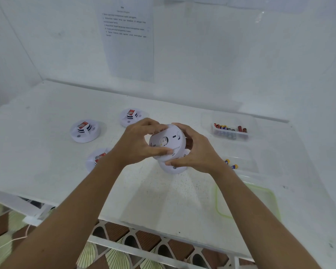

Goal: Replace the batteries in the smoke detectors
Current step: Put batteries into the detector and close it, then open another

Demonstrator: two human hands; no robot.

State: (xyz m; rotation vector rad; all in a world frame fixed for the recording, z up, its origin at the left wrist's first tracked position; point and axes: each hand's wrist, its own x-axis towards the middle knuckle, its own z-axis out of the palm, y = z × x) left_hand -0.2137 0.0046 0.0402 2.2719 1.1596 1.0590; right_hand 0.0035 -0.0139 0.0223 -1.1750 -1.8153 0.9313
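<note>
I grip one smoke detector [167, 141] by its rim w/ left hand [142, 140] & right hand [194, 150], above mid-bench [163, 200], back facing me, prob. to reach the batt. compartment.

Both bare forearms reach forward from the lower corners and meet in the middle. The left hand [140, 141] grips a smoke detector [168, 140], fingers curled over its top and thumb along its lower edge. The right hand [196, 150] cups the opposite side, fingers curled.
</note>
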